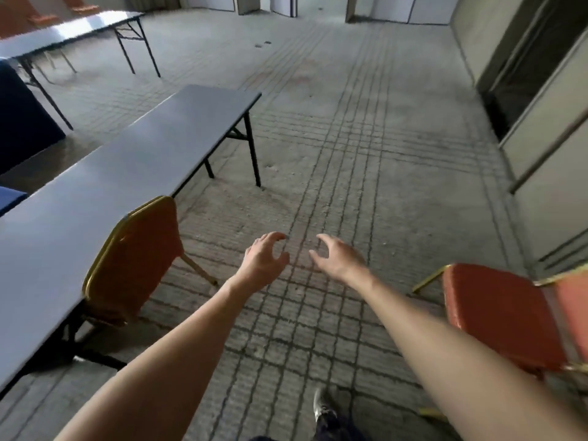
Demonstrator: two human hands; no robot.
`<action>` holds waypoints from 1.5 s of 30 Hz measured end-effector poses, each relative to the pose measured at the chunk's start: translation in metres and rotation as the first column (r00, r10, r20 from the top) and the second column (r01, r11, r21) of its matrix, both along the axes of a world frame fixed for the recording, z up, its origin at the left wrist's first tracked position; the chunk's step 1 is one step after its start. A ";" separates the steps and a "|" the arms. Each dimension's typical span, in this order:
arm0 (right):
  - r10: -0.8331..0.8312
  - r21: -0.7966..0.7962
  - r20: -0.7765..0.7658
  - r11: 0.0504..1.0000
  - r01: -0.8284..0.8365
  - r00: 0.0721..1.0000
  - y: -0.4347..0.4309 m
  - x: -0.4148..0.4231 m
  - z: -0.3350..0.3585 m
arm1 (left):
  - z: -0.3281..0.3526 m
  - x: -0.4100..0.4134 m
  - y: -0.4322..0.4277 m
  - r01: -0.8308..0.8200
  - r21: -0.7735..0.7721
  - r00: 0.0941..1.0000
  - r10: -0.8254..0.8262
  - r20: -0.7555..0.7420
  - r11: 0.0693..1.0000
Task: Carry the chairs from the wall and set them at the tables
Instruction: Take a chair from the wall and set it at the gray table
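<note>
A red chair with a gold frame [136, 259] stands pushed in at the near grey folding table [127, 173], its back toward me. Another red chair [499, 316] stands at the right near the wall, its seat facing me. Both arms reach forward over the bare floor between the two chairs. My left hand [264, 259] and my right hand [337, 256] hover side by side with fingers loosely curled and hold nothing. Neither hand touches a chair.
A second grey folding table [79, 30] stands at the far left with red chairs behind it. A dark blue cloth-covered object [22, 122] sits at the left edge. Wall panels [547, 154] line the right side. Concrete floor stretches ahead. My shoe [321, 405] shows below.
</note>
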State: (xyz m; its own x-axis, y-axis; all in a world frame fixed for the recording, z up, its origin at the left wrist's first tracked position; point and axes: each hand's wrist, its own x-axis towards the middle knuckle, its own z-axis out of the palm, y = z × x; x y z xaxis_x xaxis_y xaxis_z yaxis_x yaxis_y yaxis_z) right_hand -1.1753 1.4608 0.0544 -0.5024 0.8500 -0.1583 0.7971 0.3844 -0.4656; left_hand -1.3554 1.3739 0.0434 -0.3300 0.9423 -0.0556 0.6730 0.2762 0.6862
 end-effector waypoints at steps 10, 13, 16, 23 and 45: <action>-0.399 -0.015 0.018 0.917 0.399 0.917 -0.202 0.219 0.023 | 0.006 0.217 -0.107 0.455 0.012 0.890 -0.455 0.035 0.891; -0.495 -0.023 -0.007 0.869 0.495 0.869 -0.265 0.281 0.031 | 0.009 0.277 -0.158 0.566 -0.061 0.825 -0.564 0.041 0.822; -0.553 -0.029 -0.001 0.833 0.553 0.833 -0.325 0.347 0.037 | 0.013 0.338 -0.196 0.643 -0.065 0.765 -0.643 0.036 0.763; -0.678 0.079 -0.066 0.728 0.681 0.732 -0.464 0.492 0.042 | 0.018 0.498 -0.294 0.753 -0.089 0.653 -0.757 -0.022 0.653; -0.790 0.091 0.010 0.611 0.786 0.613 -0.755 0.850 0.016 | 0.004 0.883 -0.561 0.886 -0.171 0.431 -0.901 -0.045 0.432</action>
State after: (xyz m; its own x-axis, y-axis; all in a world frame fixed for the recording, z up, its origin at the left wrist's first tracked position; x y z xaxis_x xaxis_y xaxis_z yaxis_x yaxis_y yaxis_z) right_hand -0.3256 0.7061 0.0704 0.3726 0.9241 -0.0855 0.8270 -0.3724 -0.4211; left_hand -0.4720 0.8130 0.0478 0.6827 0.7026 -0.2008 0.6534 -0.4640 0.5982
